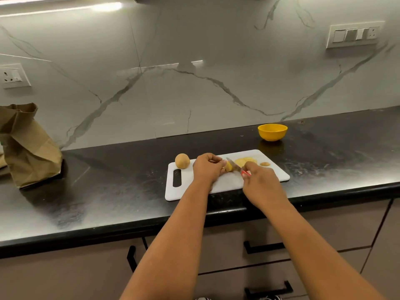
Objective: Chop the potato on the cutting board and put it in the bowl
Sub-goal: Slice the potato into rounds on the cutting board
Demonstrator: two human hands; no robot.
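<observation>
A white cutting board lies on the black counter. My left hand grips a partly cut potato on the board. My right hand holds a knife with a red handle, its blade set against the potato's cut end. Pale yellow slices and a small brown end piece lie on the board beyond the blade. A whole potato sits at the board's far left corner. The yellow bowl stands behind the board to the right, apart from it.
A crumpled brown paper bag stands at the counter's left. The marble wall behind carries a socket on the left and a switch plate on the right. Cabinet drawers with black handles are below the counter edge.
</observation>
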